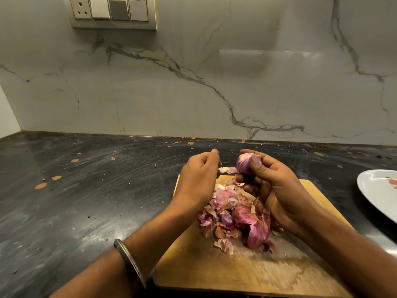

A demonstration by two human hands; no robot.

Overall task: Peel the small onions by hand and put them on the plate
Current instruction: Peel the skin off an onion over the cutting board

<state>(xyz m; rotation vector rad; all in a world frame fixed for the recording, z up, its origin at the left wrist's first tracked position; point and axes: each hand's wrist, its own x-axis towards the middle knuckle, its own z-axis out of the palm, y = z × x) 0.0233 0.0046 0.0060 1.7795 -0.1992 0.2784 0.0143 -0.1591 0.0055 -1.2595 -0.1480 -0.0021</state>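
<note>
My right hand [272, 183] holds a small purple onion [245, 165] above the far edge of the wooden cutting board [214, 269], thumb pressed on its top. My left hand [199, 179] is just left of it, fingers pinched on a strip of papery skin [227, 169] that still hangs from the onion. A heap of pink and brown onion peels [234, 218] lies on the board under my hands, with a small purple onion [226, 219] partly buried in it. The white plate [376, 190] sits at the right edge, mostly cut off by the frame.
The board rests on a dark stone counter [86, 190] speckled with orange spots and crumbs. A marble-patterned wall [193, 82] stands behind, with a socket and switch panel [113, 12] high on the left. A metal bangle [129, 261] circles my left wrist.
</note>
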